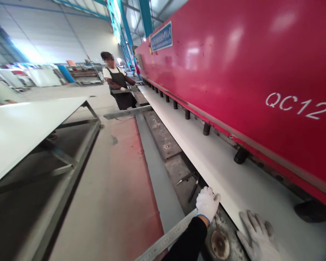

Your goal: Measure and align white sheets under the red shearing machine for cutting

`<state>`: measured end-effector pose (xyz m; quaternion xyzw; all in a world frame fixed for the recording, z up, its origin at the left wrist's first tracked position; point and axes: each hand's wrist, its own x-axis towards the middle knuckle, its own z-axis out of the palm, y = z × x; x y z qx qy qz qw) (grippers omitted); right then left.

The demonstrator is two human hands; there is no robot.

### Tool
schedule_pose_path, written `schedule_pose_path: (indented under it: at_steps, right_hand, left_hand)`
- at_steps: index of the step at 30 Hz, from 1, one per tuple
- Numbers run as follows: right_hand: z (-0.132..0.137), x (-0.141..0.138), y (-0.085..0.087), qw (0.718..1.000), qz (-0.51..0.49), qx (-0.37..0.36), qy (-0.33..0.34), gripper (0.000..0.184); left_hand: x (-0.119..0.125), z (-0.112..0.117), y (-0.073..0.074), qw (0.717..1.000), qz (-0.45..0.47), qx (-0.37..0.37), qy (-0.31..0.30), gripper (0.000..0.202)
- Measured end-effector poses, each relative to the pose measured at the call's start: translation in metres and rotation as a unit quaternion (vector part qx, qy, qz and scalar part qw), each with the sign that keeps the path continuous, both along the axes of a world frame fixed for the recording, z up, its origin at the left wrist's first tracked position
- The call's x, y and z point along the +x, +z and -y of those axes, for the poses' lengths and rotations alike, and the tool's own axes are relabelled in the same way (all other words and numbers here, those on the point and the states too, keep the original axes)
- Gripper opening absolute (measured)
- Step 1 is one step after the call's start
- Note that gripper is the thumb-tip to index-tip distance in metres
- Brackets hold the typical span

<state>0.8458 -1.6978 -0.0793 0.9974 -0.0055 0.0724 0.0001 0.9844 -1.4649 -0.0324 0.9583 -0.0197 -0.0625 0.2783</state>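
Note:
A long white metal sheet (206,159) lies on the bed of a big red shearing machine (233,72), under its row of black hold-down feet (240,155). My left hand (207,203), in a white glove, is curled on the sheet's near edge. Fingers spread, my right hand (258,235) in a grey glove lies flat on top of the sheet. A steel ruler (165,239) lies along the machine's front rail just below my left forearm.
A co-worker in a dark apron (119,87) stands at the far end of the machine, hands on the same sheet. A stack of white sheets (21,127) rests on a steel frame table to the left. Concrete floor (116,188) runs between them.

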Motion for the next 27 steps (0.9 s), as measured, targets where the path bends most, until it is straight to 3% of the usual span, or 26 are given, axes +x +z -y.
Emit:
schedule_pose_path:
  at_steps: [6,14,21,27]
  right_hand:
    - [0.009,0.004,-0.017,0.999,0.032,0.008,0.002,0.074]
    - [0.012,0.005,-0.015,1.000,0.022,0.006,0.005,0.074]
    - [0.017,0.009,-0.029,1.000,0.017,0.013,-0.003,0.074]
    - [-0.006,0.027,-0.008,0.999,0.012,0.039,-0.026,0.067]
  left_hand:
    - [-0.001,-0.002,0.005,1.000,-0.005,-0.015,-0.003,0.037]
    - [0.002,-0.002,0.010,0.999,-0.029,-0.023,-0.004,0.039]
    - [0.002,-0.002,0.011,0.999,-0.019,-0.027,0.009,0.033]
    - [0.001,-0.005,0.010,1.000,0.009,-0.021,0.004,0.030]
